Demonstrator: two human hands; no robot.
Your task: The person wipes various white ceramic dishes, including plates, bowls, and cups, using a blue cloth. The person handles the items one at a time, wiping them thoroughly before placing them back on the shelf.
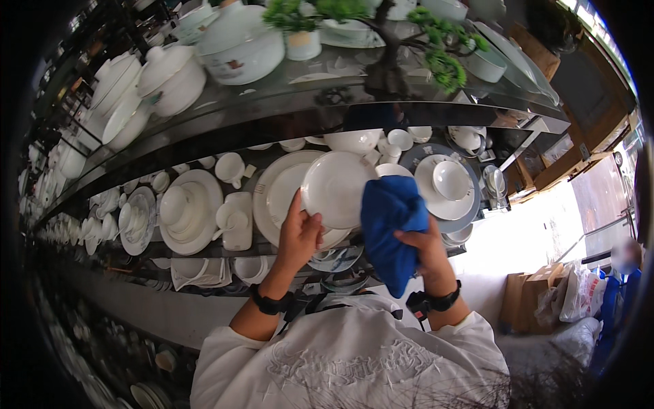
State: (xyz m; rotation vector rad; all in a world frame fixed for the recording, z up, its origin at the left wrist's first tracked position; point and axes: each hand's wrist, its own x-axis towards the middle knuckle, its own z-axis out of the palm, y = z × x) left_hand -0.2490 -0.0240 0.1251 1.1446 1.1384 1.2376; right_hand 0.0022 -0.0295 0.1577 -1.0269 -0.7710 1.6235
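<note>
My left hand grips the left lower edge of a white plate, raised and tilted in front of the shelf. A bunched blue cloth hangs in my right hand, its thumb pressed on the folds. The cloth covers the plate's right edge, and whether it touches the plate I cannot tell. Behind the raised plate, larger white plates lie stacked on the shelf. Right of the cloth, a white bowl sits on a white plate over a grey charger plate.
An upper glass shelf carries lidded white tureens and a small artificial tree. Cups and a saucer set crowd the shelf to the left. Cardboard boxes and plastic bags stand on the floor at right, near a person in blue.
</note>
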